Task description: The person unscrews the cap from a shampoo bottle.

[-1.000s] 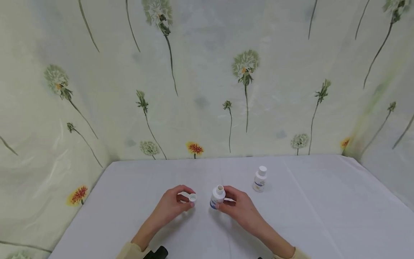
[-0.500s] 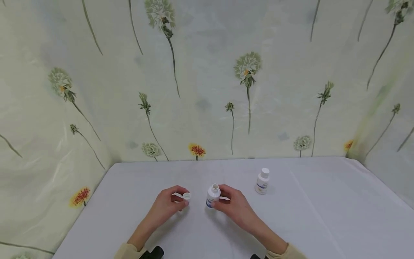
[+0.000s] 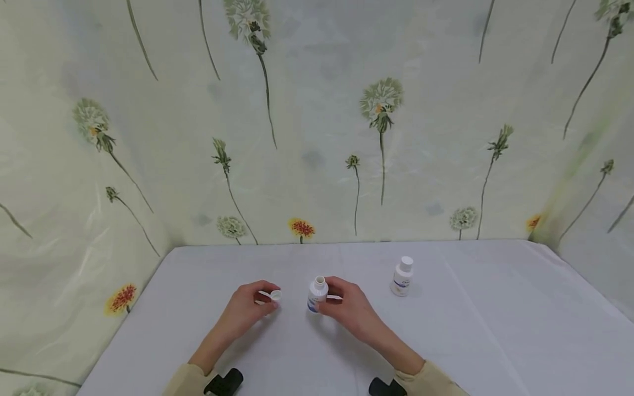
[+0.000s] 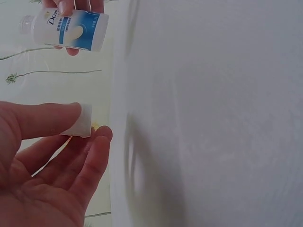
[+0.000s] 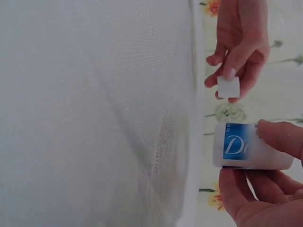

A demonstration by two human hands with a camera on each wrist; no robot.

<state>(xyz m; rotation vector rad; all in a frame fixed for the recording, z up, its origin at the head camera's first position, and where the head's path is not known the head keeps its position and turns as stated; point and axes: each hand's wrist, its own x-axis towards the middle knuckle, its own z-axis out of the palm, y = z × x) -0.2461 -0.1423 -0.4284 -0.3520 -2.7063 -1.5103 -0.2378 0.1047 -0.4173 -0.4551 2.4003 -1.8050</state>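
My left hand (image 3: 245, 305) pinches a small white cap (image 3: 275, 296) between thumb and fingers, its hollow side facing up. In the left wrist view the cap (image 4: 81, 122) sits under the thumb. A little to the right, my right hand (image 3: 350, 308) grips a white Dove bottle (image 3: 317, 296) upright, its mouth uncapped. The bottle's blue label and lettering show in the right wrist view, where the thumb presses one side of the bottle (image 5: 236, 146). Cap and bottle are apart, both held above the table. Another white bottle (image 3: 402, 276), capped, stands behind and right of my right hand.
A white cloth covers the table (image 3: 470, 330). Behind it rises a curtain (image 3: 317, 121) printed with dandelions and orange flowers. Black wrist cameras (image 3: 225, 382) sit near both cream sleeves (image 3: 428, 379).
Both hands have shifted left, carrying the cap and the open bottle along. The hold of each hand looks the same, and the capped bottle stays standing in its place.
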